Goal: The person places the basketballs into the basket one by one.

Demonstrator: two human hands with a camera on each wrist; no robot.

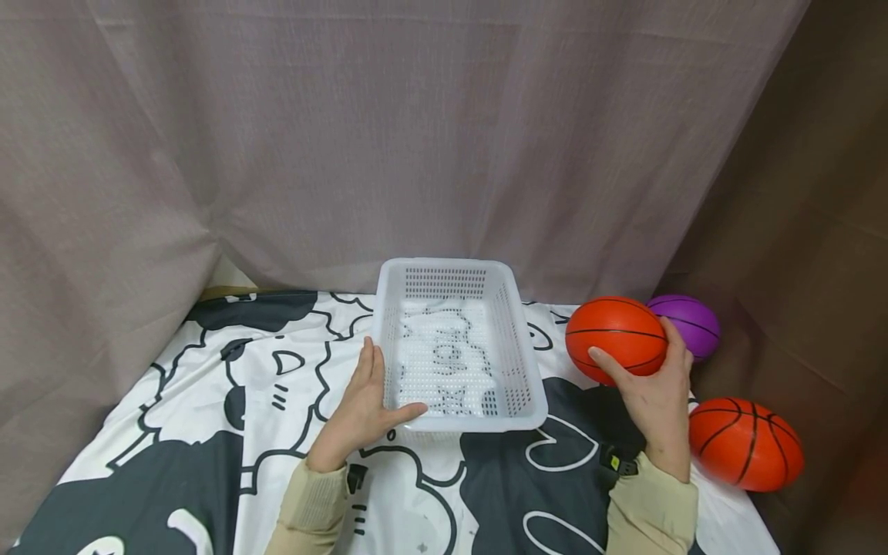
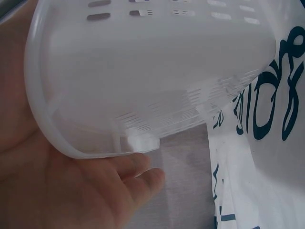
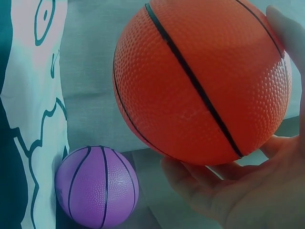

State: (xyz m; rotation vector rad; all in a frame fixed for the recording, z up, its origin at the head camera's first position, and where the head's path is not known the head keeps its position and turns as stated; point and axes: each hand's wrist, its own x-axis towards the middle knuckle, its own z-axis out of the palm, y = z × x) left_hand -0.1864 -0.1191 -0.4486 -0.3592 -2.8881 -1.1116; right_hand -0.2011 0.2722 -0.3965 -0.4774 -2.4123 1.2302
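A white plastic basket (image 1: 454, 423) with perforated walls stands on the patterned cloth, and nothing lies in it. My left hand (image 1: 364, 408) rests at its near left corner, thumb over the near rim and fingers along the outer left side. In the left wrist view the basket wall (image 2: 143, 57) lies against the palm. My right hand (image 1: 655, 385) grips an orange toy basketball (image 1: 613, 335) between thumb and fingers. The right wrist view shows that ball (image 3: 200, 86) held above the cloth, its far side hidden. Just behind it sits a smaller purple ball (image 1: 687, 324).
A second orange basketball (image 1: 748, 445) lies at the cloth's right edge, right of my right forearm. The black-and-white cartoon cloth (image 1: 305, 416) covers the surface. A grey-brown curtain (image 1: 444, 139) hangs along the back, and a darker brown one (image 1: 819, 308) on the right.
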